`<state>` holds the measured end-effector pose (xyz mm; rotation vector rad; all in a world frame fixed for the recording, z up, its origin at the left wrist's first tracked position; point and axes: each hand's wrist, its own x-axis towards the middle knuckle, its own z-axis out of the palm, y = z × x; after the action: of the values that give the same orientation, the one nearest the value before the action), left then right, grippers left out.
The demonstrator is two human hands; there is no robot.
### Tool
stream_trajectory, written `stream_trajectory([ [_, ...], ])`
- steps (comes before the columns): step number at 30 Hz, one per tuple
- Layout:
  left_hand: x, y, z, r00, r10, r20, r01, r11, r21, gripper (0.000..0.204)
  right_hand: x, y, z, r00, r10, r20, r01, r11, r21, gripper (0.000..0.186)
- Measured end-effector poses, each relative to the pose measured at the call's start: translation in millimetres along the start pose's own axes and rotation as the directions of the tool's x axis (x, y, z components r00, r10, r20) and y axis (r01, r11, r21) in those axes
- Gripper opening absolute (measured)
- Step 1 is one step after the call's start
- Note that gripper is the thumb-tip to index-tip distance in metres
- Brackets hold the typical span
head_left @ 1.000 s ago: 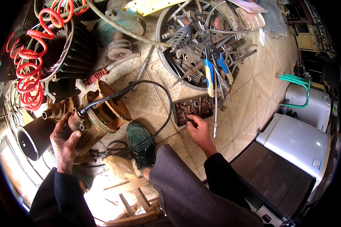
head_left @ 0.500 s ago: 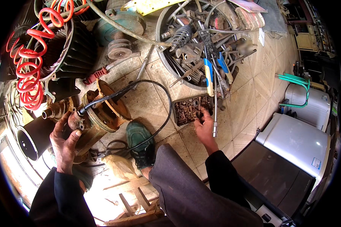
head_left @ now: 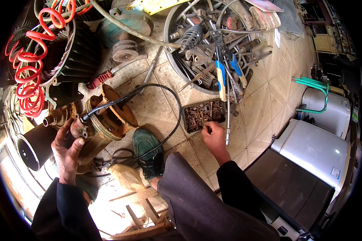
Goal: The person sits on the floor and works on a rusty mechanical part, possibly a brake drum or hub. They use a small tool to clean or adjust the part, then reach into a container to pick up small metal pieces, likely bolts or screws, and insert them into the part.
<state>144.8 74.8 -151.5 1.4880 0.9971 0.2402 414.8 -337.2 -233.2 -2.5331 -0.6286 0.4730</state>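
My left hand (head_left: 67, 152) grips a small rusty cable fitting (head_left: 79, 127), thumb on one side and fingers on the other. A black cable (head_left: 165, 87) runs out of this fitting and loops across the floor. Beside it lies a rusty cylindrical pump body (head_left: 98, 138) with a round flange (head_left: 120, 105). At the near edge of a dark tray (head_left: 184, 120) of rusty bolts (head_left: 203, 114), my right hand (head_left: 215, 138) is closed, its fingertips pinched together. Whatever they may hold is too small or hidden to make out.
A round metal basin (head_left: 169, 60) heaped with tools stands beyond the tray; a long socket wrench (head_left: 228, 120) sticks out past the tray's right side. A finned motor housing (head_left: 82, 52) and red coiled hose (head_left: 30, 76) are at left. My shoe (head_left: 148, 146) stands between my hands.
My right hand has drawn back from among the bolts to the tray's near edge, and its fingers have curled closed. The left hand keeps its grip on the fitting.
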Motion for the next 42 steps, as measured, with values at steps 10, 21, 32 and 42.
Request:
stream_trajectory([
  [10, 0, 1, -4, 0.999, -0.015, 0.04, 0.014, 1.0, 0.025, 0.076, -3, -44, 9, 0.983, 0.098, 0.152, -0.086, 0.993, -0.087, 0.039],
  [21, -1, 0, -3, 0.998, -0.034, 0.047, 0.036, 0.999, -0.036, 0.075, -11, -34, 3, 0.984, 0.176, 0.028, -0.178, 0.98, 0.085, 0.041],
  [32, 0, -2, -4, 0.999, 0.009, 0.033, -0.009, 1.0, 0.014, 0.076, -19, -69, 27, 0.904, 0.269, 0.331, -0.268, 0.962, -0.052, 0.061],
  [42, -1, 2, 1, 1.0, 0.001, -0.005, -0.001, 1.0, 0.005, 0.078, -28, -45, 18, 0.972, 0.234, 0.032, -0.236, 0.96, 0.15, 0.031],
])
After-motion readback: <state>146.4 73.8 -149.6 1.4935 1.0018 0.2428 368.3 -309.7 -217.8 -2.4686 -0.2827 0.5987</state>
